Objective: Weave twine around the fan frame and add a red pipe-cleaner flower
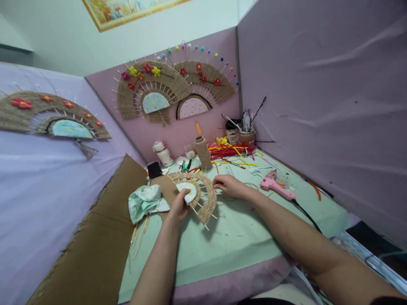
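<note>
Left: one bunched cloth (pixel 148 202). Next, our left hand (pixel 180 205), closed, thumb over the pale centre (pixel 192 195) of one woven fan (pixel 208 198), above the counter (pixel 235 235); long axis upper left to lower right, arch facing upper right. Then our right hand (pixel 229 185), fingers curled together at the arched rim; we cannot tell whether they grip a strand. Step, as we judge it: rim work, the next move calling for a steady left hold and fine pinch. Far right: one pink glue gun (pixel 277 187).

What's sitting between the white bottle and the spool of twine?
In the head view, a small clear cup, a flat white disc and green pliers lie between the white bottle and the spool of twine.
</note>
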### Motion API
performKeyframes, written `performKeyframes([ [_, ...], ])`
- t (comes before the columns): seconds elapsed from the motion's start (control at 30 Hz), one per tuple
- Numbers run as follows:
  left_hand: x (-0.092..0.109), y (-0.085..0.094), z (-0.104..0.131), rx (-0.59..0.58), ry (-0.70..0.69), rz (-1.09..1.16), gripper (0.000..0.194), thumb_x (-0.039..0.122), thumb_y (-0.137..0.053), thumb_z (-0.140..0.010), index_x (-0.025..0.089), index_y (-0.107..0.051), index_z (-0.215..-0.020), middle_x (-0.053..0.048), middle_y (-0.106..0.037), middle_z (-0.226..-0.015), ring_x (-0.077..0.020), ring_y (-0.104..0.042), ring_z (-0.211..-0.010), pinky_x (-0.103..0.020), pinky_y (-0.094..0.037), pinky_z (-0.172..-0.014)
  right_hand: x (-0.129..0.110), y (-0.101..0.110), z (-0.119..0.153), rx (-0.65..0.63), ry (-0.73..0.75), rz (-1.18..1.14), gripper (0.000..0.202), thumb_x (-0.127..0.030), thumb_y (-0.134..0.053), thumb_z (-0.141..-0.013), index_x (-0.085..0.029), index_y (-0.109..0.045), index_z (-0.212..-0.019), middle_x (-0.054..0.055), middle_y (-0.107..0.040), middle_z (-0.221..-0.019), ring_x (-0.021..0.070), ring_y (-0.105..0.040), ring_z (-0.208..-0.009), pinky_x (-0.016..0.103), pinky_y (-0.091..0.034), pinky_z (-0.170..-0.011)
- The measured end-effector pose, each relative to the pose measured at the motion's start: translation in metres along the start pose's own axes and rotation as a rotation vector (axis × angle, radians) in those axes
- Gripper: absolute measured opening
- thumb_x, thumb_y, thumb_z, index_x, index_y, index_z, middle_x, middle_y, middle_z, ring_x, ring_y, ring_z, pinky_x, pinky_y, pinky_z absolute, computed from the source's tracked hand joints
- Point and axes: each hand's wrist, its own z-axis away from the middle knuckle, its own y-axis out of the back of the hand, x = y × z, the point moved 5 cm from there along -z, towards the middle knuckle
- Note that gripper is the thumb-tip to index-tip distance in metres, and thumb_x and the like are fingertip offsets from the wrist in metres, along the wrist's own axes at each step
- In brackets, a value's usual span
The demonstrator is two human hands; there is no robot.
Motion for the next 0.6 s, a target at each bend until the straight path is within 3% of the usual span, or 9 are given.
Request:
performKeyframes([
  [0.6,-0.0036,0.0004,-0.0011,-0.018,0.059,0.017,0.012,0.012,-0.052,-0.077,0.009,-0.058,-0.086,-0.006,-0.067,-0.063,-0.014,-0.063,-0.051,-0.022,-0.054,-0.052,0.0035,0.0007,-0.0001,0.003,-0.008,-0.008,0.01,-0.019,-0.056,-0.082,-0.016,-0.064,-0.077,0.005,-0.064,-0.079,0.0145,-0.054,-0.072,0.025,-0.039,-0.067],
])
